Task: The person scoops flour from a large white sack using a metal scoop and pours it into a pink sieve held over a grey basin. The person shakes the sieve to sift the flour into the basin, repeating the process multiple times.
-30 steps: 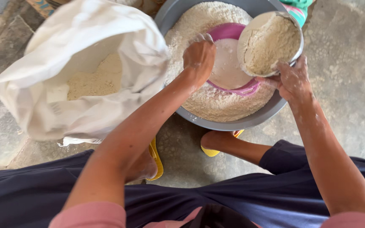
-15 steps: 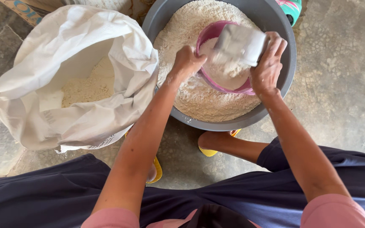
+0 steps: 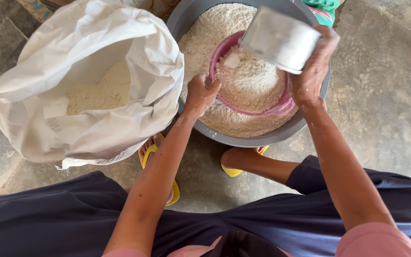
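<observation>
A large grey basin [image 3: 258, 138] full of coarse white flour sits on the floor ahead of me. Inside it rests a round pink sieve [image 3: 281, 107] heaped with flour. My left hand [image 3: 200, 93] grips the sieve's near left rim. My right hand [image 3: 312, 71] holds a metal can [image 3: 279, 38] tipped upside down over the sieve, its bottom facing me. Both hands are dusted with flour.
An open white sack [image 3: 91, 81] with flour in its bottom stands to the left of the basin, touching it. My feet in yellow sandals [image 3: 170, 190] rest on the concrete floor [image 3: 381, 119] under the basin's near edge. A green object [image 3: 324, 9] lies beyond the basin.
My right hand has turned the can from mouth-up and full to upside down over the sieve. The sieve, nearly bare before, now holds a heap of flour. The left hand stays on the rim.
</observation>
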